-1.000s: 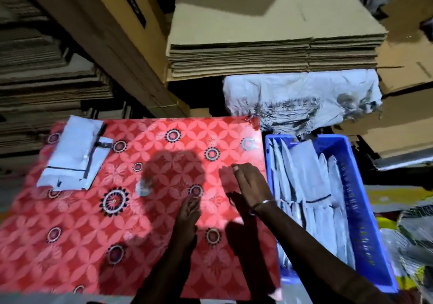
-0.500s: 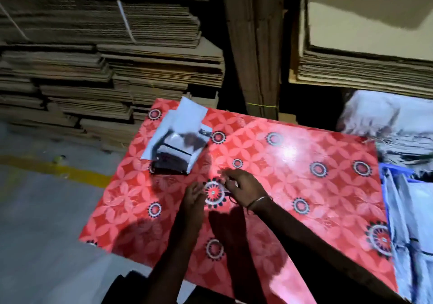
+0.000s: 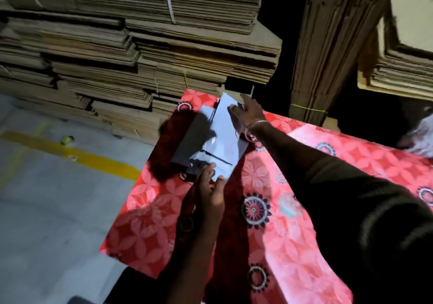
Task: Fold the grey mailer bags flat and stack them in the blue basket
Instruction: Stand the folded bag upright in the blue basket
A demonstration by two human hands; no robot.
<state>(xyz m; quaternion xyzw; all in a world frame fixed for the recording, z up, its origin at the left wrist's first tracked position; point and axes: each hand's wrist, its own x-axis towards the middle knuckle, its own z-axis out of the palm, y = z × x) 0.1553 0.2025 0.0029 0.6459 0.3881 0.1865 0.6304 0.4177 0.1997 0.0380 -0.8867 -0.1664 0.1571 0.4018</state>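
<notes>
My left hand (image 3: 210,193) reaches over the red flowered tabletop (image 3: 293,245) to the near end of the grey mailer bags (image 3: 220,137). Its fingers are extended and lie close together, the tips touching the near edge of the top bag; whether the thumb has caught that edge from beneath, I cannot tell.

My right hand (image 3: 248,113) rests on the far end of the same pile. Its fingers are straight and slightly spread, pressing flat on the top bag near the far edge. A metal bangle (image 3: 254,129) sits on that wrist, and a dark sleeve (image 3: 351,198) covers the arm from the forearm back.

The mailer bags lie in a small loose pile at the far left corner of the tabletop, the top one pale with a dark strip across its near end, the lower ones partly in shadow. The pile is askew, its sheets not aligned.

Beyond the far edge of the tabletop stand stacks of flattened cardboard (image 3: 140,45). To the left is grey floor (image 3: 46,210) with a yellow line (image 3: 77,156) painted across it. The blue basket is out of view
</notes>
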